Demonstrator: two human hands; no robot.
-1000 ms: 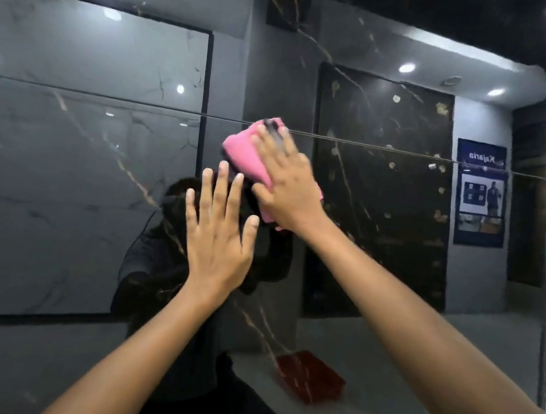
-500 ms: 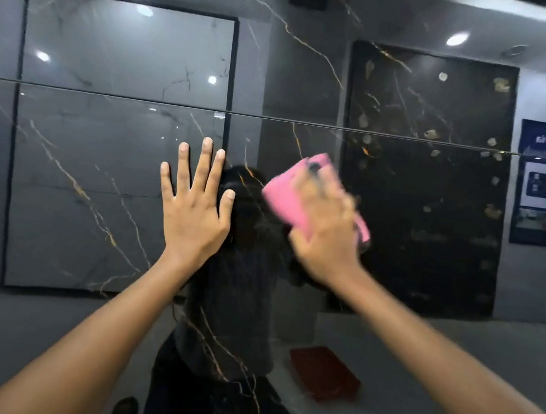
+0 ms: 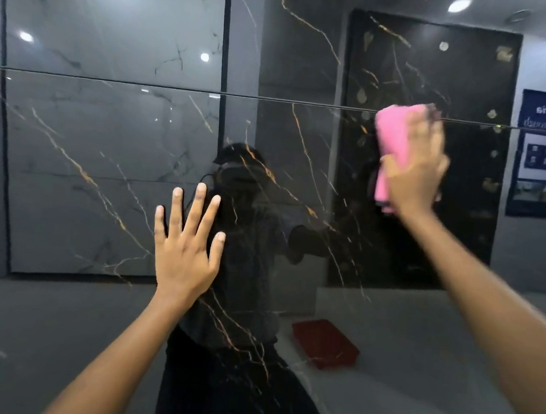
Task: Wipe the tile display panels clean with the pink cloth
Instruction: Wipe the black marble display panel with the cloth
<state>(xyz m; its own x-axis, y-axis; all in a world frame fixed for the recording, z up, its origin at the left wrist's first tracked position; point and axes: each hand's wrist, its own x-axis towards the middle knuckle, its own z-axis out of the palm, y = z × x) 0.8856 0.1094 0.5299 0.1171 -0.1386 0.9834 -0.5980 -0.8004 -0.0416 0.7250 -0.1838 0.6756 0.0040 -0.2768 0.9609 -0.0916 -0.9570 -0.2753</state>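
Likely to go wrong first: smearing. Left hand (image 3: 184, 258) pressed flat on the glossy panel (image 3: 117, 161), fingers straight and spread, bare palm on polished tile, so probably leaving prints on a surface meant to end up clean. Next, a slip: cloth (image 3: 393, 142) folded into a pad and held against the panel under the right hand (image 3: 412, 168), so a hard push on slick tile could send the pad sliding out from under the palm. Also worth minding the joint line (image 3: 176, 88) running across from 9 to 3 o'clock; cloth top edge lying right on it, so possibly snagging there or skipping dirt in the groove. Motion blur on the right hand, so exact finger curl hard to tell; fingers seemingly laid over the pad, thumb at the pad's lower edge. Cloth at about 2 o'clock from the left hand, well apart from it. Pink showing at 9 to 11 o'clock of the right fingers (image 3: 423, 128), the rest hidden beneath them.
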